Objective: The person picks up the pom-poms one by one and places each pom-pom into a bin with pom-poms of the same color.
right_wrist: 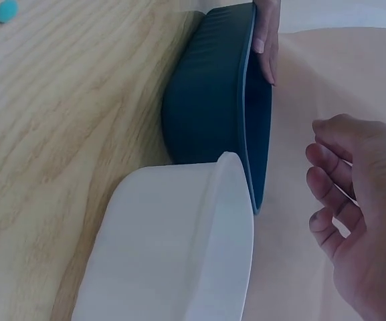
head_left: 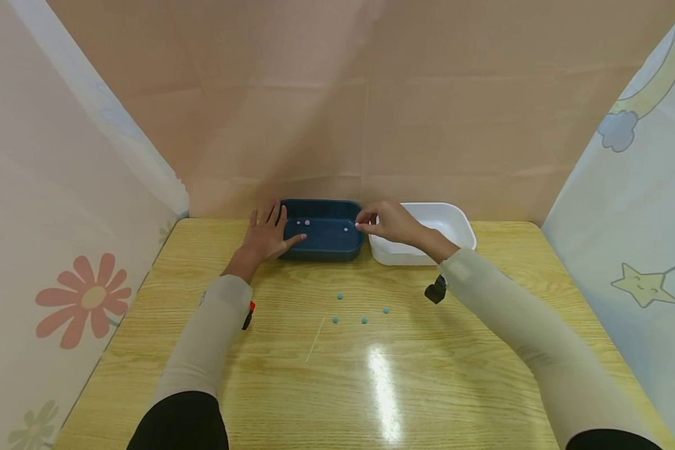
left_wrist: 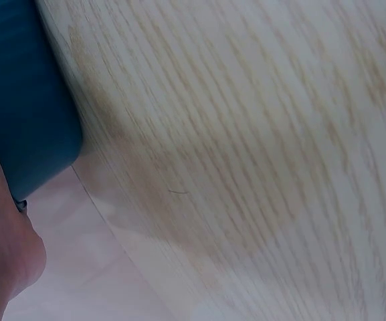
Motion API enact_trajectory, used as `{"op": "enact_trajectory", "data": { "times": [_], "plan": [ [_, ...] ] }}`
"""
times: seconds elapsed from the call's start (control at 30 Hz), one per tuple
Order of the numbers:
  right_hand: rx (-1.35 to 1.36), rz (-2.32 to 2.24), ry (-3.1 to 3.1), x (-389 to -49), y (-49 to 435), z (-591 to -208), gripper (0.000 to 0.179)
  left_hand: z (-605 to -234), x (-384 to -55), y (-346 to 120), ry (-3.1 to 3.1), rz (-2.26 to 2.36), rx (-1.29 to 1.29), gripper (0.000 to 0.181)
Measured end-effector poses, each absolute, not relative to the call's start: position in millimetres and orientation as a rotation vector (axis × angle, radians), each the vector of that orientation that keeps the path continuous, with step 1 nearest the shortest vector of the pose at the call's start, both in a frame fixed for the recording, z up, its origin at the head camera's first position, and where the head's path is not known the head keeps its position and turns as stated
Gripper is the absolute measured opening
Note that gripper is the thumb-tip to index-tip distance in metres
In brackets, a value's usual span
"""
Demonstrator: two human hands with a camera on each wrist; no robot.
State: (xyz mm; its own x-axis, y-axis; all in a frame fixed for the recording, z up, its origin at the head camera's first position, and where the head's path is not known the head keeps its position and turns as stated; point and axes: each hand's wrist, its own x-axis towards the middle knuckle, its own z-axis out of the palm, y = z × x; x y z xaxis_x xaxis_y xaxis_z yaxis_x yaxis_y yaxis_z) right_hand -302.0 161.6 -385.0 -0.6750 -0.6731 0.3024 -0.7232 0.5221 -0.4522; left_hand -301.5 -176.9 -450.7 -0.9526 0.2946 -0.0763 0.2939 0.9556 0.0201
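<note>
My left hand (head_left: 265, 240) rests with spread fingers on the left end of a dark blue tray (head_left: 320, 255); in the right wrist view its fingers (right_wrist: 266, 40) lie over the tray's rim. Inside that tray are a large pink ball (head_left: 307, 222) and two small pale pink ones. Over the tray's right end, my right hand (head_left: 394, 223) pinches a tiny pink ball (head_left: 357, 225) between thumb and fingertips. The right wrist view shows its fingers curled, with the ball hidden there. Beneath this hand stands a white tray (head_left: 405, 256), close beside the blue one.
Several small teal balls, one of them a teal ball (head_left: 364, 320), lie scattered on the wooden table (head_left: 281, 375) in front of the trays. A beige backdrop (head_left: 315, 125) rises behind the trays, and patterned sheets (head_left: 90, 187) hang at both sides.
</note>
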Motion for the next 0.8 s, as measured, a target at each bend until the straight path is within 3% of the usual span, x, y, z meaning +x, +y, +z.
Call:
{"op": "enact_trajectory", "data": {
  "times": [0.8],
  "plan": [
    [1.022,0.822,-2.774,-342.2,151.8,-383.2,0.014,-449.0,-301.4,-175.3,3.025,0.002,0.448,0.105]
  ]
}}
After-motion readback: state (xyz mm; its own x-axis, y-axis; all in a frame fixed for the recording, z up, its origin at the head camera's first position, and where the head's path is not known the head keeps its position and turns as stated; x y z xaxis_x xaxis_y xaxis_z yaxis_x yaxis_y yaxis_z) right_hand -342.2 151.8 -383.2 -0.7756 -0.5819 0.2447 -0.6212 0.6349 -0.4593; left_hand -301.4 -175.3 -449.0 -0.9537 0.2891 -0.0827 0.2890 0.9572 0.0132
